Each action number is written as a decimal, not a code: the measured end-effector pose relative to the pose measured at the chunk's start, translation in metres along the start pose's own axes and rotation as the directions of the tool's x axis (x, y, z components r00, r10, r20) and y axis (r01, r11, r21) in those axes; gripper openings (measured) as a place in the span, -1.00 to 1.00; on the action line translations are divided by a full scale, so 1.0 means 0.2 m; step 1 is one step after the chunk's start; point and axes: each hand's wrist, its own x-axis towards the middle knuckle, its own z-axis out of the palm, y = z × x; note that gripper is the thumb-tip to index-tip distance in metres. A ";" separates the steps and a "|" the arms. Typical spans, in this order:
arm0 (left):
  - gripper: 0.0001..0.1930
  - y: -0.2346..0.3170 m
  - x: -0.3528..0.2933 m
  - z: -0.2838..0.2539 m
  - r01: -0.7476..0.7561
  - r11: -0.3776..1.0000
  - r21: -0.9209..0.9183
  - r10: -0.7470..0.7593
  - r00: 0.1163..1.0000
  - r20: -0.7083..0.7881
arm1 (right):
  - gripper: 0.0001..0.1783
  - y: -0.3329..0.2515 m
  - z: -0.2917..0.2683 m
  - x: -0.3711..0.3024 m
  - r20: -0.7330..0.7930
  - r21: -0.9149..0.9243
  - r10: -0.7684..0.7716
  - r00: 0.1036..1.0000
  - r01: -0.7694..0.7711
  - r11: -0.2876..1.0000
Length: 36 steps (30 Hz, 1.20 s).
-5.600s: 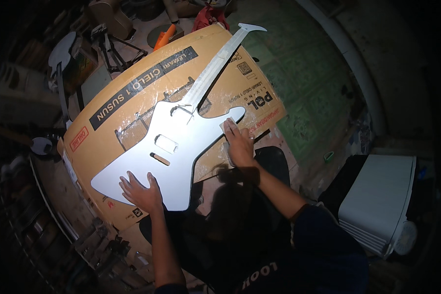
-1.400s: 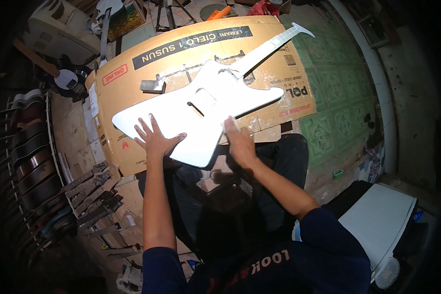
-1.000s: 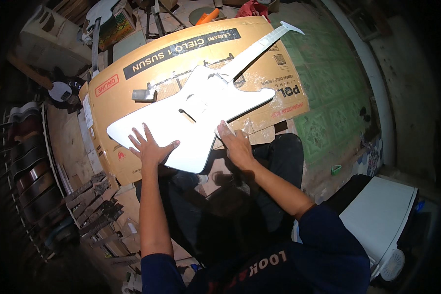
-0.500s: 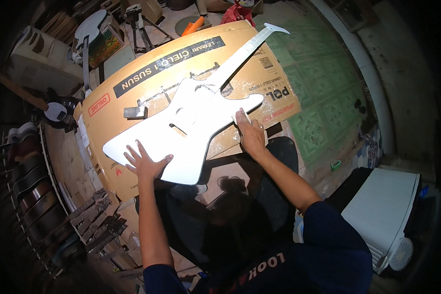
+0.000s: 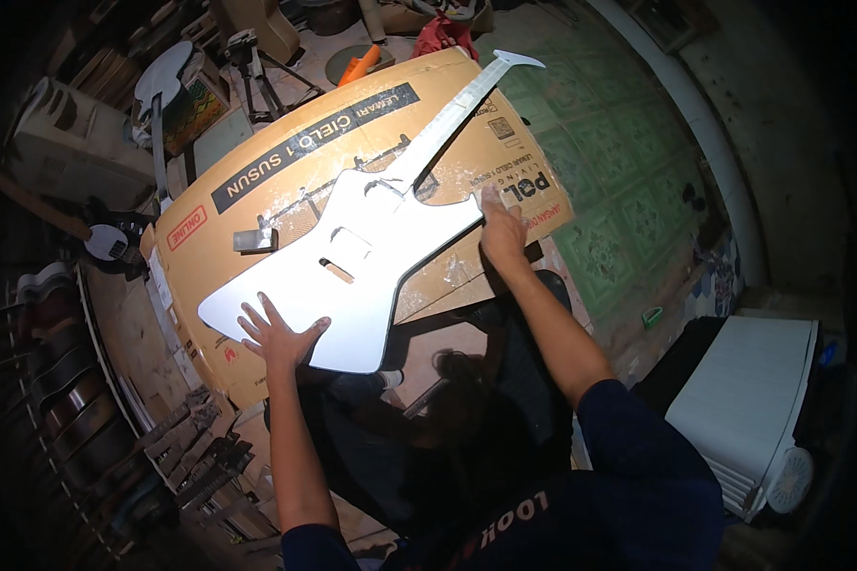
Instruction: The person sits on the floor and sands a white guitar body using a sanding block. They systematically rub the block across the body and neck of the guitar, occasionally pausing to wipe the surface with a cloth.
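A white, angular electric guitar body with its neck attached (image 5: 352, 285) lies flat on a sheet of cardboard (image 5: 295, 143), its neck pointing to the far right. Cut-out cavities show in the middle of the body. My left hand (image 5: 281, 333) rests open on the near left wing, fingers spread and palm down. At the tip of the right-hand horn is my right hand (image 5: 505, 233), its fingers bent against the edge. Whatever lies under those fingers is hidden. A small grey block (image 5: 255, 240) sits on the cardboard beyond the body.
Just below the guitar is a black seat-like surface (image 5: 543, 314). Several guitar bodies (image 5: 67, 381) stand in a rack at left. A white cabinet-like unit (image 5: 743, 381) is at right, near green floor tiles (image 5: 619, 209). An orange tool (image 5: 360, 65) lies at the back.
My right hand has slid along the horn's lower edge to its tip. A small pale piece seen under it earlier no longer shows. The left hand stays on the wing.
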 end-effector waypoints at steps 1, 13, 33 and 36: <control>0.60 0.01 0.00 0.01 -0.002 1.000 0.006 0.002 1.000 0.005 | -0.49 -0.01 0.01 -0.01 0.016 0.013 -0.059 0.998 0.059 0.998; 0.61 0.04 0.00 -0.01 0.008 1.000 0.023 -0.008 1.000 0.025 | -0.52 -0.03 -0.04 -0.01 0.145 0.021 -0.075 0.987 0.073 0.997; 0.62 0.01 -0.02 0.00 -0.030 0.999 -0.041 0.029 0.999 -0.024 | -0.40 -0.46 0.02 -0.85 0.175 0.356 -0.732 0.659 0.651 0.671; 0.62 0.00 -0.02 0.00 -0.020 0.999 -0.038 0.019 1.000 -0.021 | -0.39 -0.47 0.03 -0.73 0.173 0.269 -0.652 0.738 0.602 0.752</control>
